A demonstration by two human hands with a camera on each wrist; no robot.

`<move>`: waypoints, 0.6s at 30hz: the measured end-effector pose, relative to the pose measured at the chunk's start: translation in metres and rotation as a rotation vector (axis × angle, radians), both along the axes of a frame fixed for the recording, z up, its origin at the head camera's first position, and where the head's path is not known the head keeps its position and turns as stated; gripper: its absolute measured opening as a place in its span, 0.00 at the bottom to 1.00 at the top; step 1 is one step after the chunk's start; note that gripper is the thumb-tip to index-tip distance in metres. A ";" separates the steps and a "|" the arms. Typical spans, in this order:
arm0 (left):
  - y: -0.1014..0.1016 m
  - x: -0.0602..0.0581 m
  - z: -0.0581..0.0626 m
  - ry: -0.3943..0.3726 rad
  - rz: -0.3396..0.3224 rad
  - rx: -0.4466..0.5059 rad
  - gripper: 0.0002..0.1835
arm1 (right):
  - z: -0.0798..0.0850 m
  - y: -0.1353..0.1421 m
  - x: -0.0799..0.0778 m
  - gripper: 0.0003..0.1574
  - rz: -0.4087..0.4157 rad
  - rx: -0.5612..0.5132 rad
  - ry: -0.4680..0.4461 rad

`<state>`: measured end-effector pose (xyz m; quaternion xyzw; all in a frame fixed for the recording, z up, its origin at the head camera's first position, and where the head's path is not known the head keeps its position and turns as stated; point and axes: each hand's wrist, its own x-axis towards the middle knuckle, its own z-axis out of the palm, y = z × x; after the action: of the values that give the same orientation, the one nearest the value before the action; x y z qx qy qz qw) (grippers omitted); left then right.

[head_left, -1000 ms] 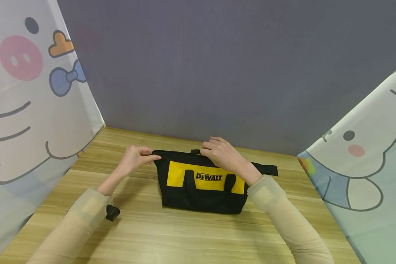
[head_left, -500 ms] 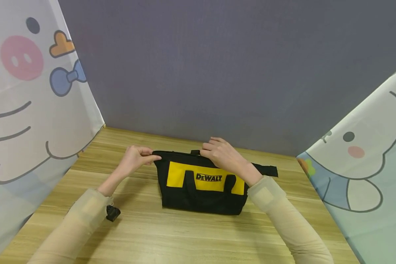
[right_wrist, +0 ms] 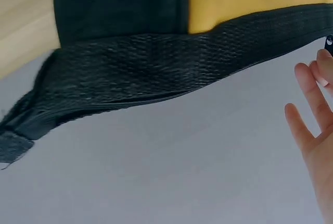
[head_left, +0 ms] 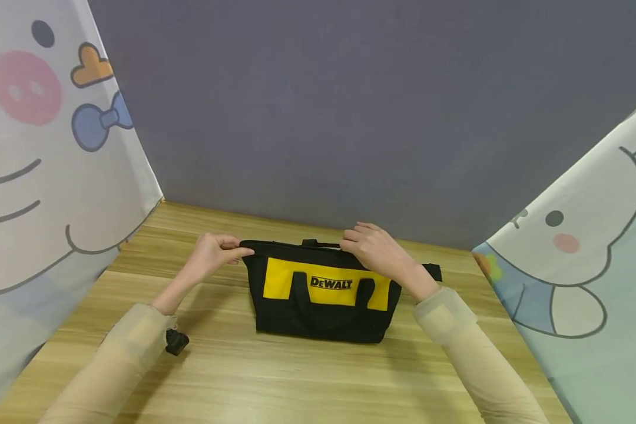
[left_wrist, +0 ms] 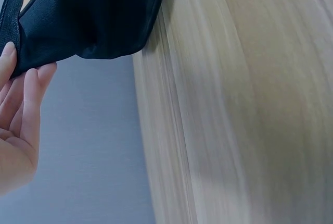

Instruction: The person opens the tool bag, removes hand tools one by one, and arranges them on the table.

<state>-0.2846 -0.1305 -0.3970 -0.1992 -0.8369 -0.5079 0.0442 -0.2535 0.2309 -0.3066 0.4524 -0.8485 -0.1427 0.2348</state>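
A black and yellow tool bag (head_left: 325, 297) stands upright on the wooden table, its front handle hanging over the yellow panel. At its top left corner, my left hand (head_left: 212, 256) pinches the fabric edge between thumb and fingers; the left wrist view shows the same corner of the bag (left_wrist: 93, 21) held. My right hand (head_left: 376, 250) is over the right half of the top, along the zipper. Its thumb and fingertip pinch a small dark zipper pull (right_wrist: 329, 44), mostly cut off at the frame's edge. The zipper's tail end (head_left: 432, 271) sticks out past the bag's right side.
Behind the bag rises a grey wall panel (head_left: 318, 118). White cloths with cartoon prints (head_left: 26, 194) hang at the left and right. A small black object (head_left: 176, 341) shows beside my left sleeve, above the table (head_left: 275, 377).
My right hand has moved rightward along the top of the bag, uncovering more of the back strap. My left hand keeps its hold on the corner. The head view has shifted slightly.
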 end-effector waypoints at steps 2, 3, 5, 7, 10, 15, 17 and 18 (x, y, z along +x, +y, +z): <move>-0.001 0.000 0.001 0.001 0.007 -0.008 0.10 | 0.000 0.002 0.000 0.07 -0.002 0.000 0.000; -0.001 0.000 0.000 -0.002 0.007 -0.009 0.10 | -0.001 0.003 0.000 0.07 0.000 0.002 0.000; -0.001 0.000 0.000 -0.004 -0.001 -0.012 0.10 | -0.001 0.005 0.000 0.08 0.005 0.003 0.001; 0.000 -0.001 -0.001 -0.009 -0.009 -0.010 0.10 | -0.001 0.008 0.001 0.08 0.004 -0.003 0.003; 0.002 -0.002 -0.002 -0.012 -0.016 -0.010 0.12 | -0.001 0.015 0.003 0.08 -0.012 -0.012 0.004; 0.000 -0.003 -0.003 -0.004 -0.012 -0.014 0.13 | -0.003 0.025 0.005 0.08 -0.019 -0.029 0.006; -0.002 -0.003 -0.002 -0.004 -0.010 -0.018 0.13 | -0.003 0.026 0.006 0.08 -0.011 -0.033 0.007; -0.003 -0.002 -0.001 -0.003 -0.010 -0.023 0.13 | -0.003 0.025 0.006 0.08 -0.008 -0.033 0.008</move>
<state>-0.2868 -0.1334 -0.3983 -0.2030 -0.8418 -0.4988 0.0380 -0.2478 0.2562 -0.3097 0.4444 -0.8516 -0.1312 0.2450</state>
